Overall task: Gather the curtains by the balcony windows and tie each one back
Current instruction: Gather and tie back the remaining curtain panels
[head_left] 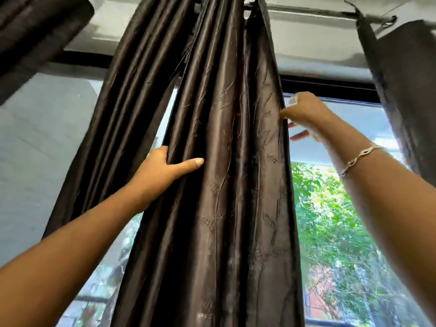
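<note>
Hidden: left grip's fingers sit behind the curtain, thumb clamped across its front folds.
Right grip: pinches the curtain's right hem.
Curtain: bunched, hanging from the rod; its foot is cut off below.
Room: bare window to the right.

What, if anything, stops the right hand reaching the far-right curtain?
Probably reachable, yes: nothing stands between the right hand and the far-right curtain, but it must first release the middle curtain.
</note>
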### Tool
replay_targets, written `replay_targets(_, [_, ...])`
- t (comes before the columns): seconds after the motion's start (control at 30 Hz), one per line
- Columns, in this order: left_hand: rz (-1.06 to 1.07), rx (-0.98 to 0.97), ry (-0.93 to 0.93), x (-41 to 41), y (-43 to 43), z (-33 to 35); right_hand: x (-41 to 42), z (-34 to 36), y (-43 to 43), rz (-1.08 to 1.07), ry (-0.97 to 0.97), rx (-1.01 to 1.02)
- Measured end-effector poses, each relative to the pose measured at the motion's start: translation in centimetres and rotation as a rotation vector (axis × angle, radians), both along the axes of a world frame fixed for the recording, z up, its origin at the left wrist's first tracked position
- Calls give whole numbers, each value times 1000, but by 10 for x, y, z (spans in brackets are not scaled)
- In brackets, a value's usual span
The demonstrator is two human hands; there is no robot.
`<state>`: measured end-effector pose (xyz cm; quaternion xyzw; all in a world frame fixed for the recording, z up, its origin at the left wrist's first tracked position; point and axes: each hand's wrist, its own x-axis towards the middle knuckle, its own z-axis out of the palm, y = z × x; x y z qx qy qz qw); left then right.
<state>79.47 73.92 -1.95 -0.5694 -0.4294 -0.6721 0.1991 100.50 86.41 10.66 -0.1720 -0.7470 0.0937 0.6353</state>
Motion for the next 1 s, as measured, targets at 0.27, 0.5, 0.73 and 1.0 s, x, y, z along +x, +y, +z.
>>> replay_targets(0.27, [43, -25, -20, -11, -10, -3, -56, -5, -14, -126, 34, 56])
replay_targets(0.5, [120, -64, -12, -23, -29, -8, -133, -5, -61, -273, -26, 289])
replay_targets(0.73, [60, -17, 25, -38, -45, -5, -192, 13, -141, 4, -192, 449])
replay_targets(1.0, [205, -106, -33, -52, -37, 5, -185, 4, -122, 124, -222, 311])
